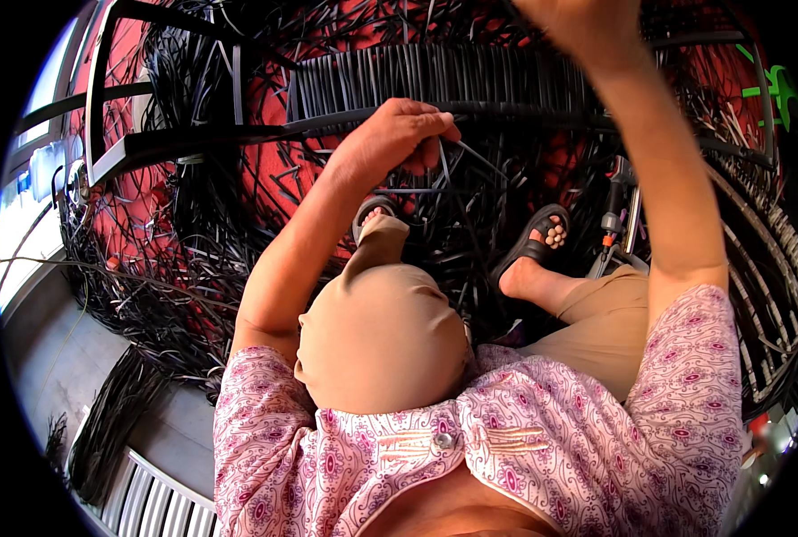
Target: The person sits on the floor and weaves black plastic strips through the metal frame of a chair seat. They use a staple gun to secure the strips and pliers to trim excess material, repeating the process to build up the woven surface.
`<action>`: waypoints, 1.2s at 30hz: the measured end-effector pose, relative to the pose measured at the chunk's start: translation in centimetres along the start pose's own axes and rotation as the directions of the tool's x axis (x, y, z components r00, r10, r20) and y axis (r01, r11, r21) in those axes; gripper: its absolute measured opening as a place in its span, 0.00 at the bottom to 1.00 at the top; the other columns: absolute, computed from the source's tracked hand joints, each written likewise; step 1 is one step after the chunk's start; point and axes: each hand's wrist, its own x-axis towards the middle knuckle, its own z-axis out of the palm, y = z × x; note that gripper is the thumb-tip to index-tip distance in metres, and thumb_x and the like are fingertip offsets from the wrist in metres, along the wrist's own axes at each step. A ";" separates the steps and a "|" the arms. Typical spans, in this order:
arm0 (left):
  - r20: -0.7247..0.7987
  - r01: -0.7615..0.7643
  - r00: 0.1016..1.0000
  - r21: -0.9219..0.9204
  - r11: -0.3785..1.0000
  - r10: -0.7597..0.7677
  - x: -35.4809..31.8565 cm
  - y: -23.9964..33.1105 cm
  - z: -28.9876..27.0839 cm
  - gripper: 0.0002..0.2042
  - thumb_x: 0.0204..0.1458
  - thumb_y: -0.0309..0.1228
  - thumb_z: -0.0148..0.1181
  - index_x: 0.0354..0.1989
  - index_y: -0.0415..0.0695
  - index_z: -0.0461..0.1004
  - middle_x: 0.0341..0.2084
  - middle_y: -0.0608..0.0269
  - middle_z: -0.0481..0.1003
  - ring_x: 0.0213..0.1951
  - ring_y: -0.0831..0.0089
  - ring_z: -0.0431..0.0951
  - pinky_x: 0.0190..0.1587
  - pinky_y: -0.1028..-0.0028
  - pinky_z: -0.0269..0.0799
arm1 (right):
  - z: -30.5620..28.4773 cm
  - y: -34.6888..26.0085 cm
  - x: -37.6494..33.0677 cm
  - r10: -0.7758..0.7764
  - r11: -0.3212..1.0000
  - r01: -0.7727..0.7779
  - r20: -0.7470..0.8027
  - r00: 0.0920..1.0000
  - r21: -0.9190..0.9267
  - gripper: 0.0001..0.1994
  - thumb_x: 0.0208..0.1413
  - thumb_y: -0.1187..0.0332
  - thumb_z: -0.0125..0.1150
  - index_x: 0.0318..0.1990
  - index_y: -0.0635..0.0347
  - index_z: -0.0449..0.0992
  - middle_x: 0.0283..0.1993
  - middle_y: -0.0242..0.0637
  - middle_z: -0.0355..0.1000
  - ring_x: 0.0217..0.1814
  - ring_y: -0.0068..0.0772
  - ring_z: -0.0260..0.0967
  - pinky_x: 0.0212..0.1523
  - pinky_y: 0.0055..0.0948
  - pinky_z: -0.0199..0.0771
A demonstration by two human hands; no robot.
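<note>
My left hand (pixel 403 130) is at the front bar of a black metal frame (pixel 184 136), its fingers closed on a thin black plastic strip (pixel 477 159) that trails off to the right. Behind the bar, a woven panel (pixel 435 79) of closely packed black strips spans the frame. My right hand (pixel 587 31) is raised at the top edge, past the panel's right end. Its fingers are cut off by the picture's edge and the hand is smeared, so what it holds is hidden.
Heaps of loose black strips (pixel 175 300) cover the red floor covering (pixel 282 179). A power drill (pixel 614 201) stands by my right foot (pixel 529 276). Coiled strips (pixel 761 268) lie at the far right, near a green plastic object (pixel 779 97). At lower left is a white slatted piece (pixel 162 501).
</note>
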 end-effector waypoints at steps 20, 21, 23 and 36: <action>0.072 -0.051 0.994 -0.395 0.917 0.086 3.6 2.3 -1.7 0.17 0.67 0.37 0.50 0.47 0.33 0.77 0.12 0.76 0.64 0.14 0.84 0.60 0.19 0.81 0.55 | 3.3 -3.2 -18.8 0.552 0.732 -0.665 0.702 0.450 -0.148 0.22 0.51 0.68 0.59 0.57 0.47 0.76 0.50 0.36 0.77 0.52 0.46 0.75 0.51 0.42 0.77; 0.078 -0.071 0.991 -0.419 0.905 0.113 3.7 2.7 -1.9 0.17 0.67 0.36 0.50 0.47 0.33 0.77 0.12 0.76 0.64 0.14 0.85 0.60 0.19 0.81 0.54 | 3.5 -2.7 -18.5 0.562 0.728 -0.668 0.691 0.455 -0.151 0.22 0.51 0.67 0.60 0.57 0.46 0.76 0.51 0.36 0.77 0.52 0.46 0.75 0.51 0.42 0.77; 0.087 -0.049 0.991 -0.453 0.890 0.099 3.9 3.6 -2.3 0.16 0.68 0.35 0.49 0.48 0.33 0.76 0.12 0.77 0.64 0.14 0.85 0.60 0.18 0.82 0.53 | 4.0 -2.0 -18.0 0.589 0.736 -0.653 0.646 0.485 -0.181 0.21 0.49 0.67 0.58 0.54 0.45 0.78 0.51 0.36 0.78 0.51 0.45 0.77 0.51 0.44 0.78; 0.175 -0.010 0.970 -0.669 0.743 0.171 7.9 5.9 -5.6 0.14 0.68 0.31 0.51 0.51 0.31 0.71 0.16 0.76 0.65 0.16 0.87 0.61 0.22 0.82 0.56 | 4.7 -0.6 -16.3 0.557 0.821 -0.506 0.561 0.612 -0.264 0.26 0.47 0.44 0.70 0.50 0.48 0.81 0.46 0.33 0.80 0.48 0.37 0.77 0.54 0.39 0.73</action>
